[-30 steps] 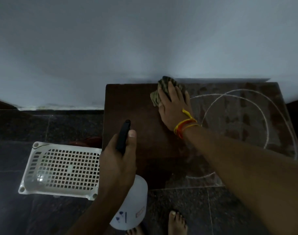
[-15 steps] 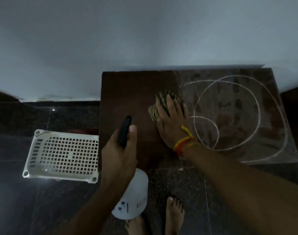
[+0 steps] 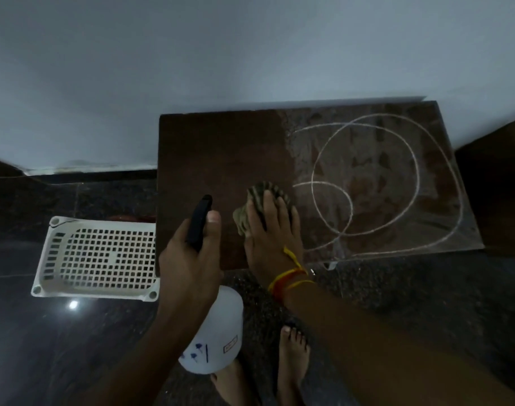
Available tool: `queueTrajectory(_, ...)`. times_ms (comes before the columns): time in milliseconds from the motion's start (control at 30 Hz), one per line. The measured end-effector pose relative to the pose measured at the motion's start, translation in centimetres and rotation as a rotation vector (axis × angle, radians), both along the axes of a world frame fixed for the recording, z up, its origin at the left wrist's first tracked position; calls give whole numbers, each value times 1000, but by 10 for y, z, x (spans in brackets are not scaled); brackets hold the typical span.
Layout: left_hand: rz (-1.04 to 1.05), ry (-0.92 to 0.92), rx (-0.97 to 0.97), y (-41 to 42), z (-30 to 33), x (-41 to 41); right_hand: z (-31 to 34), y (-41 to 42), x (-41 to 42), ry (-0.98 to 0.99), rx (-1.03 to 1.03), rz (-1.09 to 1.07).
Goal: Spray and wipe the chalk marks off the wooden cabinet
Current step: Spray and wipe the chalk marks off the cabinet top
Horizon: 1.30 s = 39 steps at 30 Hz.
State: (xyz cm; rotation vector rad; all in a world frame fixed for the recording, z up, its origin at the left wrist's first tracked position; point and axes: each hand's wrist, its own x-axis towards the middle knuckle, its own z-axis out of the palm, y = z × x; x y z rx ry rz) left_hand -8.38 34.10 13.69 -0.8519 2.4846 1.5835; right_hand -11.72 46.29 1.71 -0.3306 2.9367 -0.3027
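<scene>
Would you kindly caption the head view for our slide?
Right hand presses cloth on cabinet top beside remaining chalk loops; left hand holds spray bottle.

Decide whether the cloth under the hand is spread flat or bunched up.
Bunched up. The cloth sits as a crumpled, ridged wad under the right hand, on the cabinet.
</scene>
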Motion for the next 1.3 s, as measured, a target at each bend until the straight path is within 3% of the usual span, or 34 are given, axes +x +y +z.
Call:
queueTrajectory(267, -14, 13, -8, 17, 6, 4, -6, 28, 41, 11, -26, 183)
queueTrajectory(667, 9, -14, 61, 35, 2, 0, -2, 58, 39, -2, 8, 98)
queueTrajectory(900, 2, -18, 64, 32, -2, -6, -2, 45, -24, 21, 45, 6)
queueTrajectory(1133, 2, -30, 77, 31, -1, -20, -4, 50, 2, 9, 48, 16)
queueTrajectory(1300, -36, -59, 110, 34, -2, -35, -6, 43, -46, 47, 51, 1)
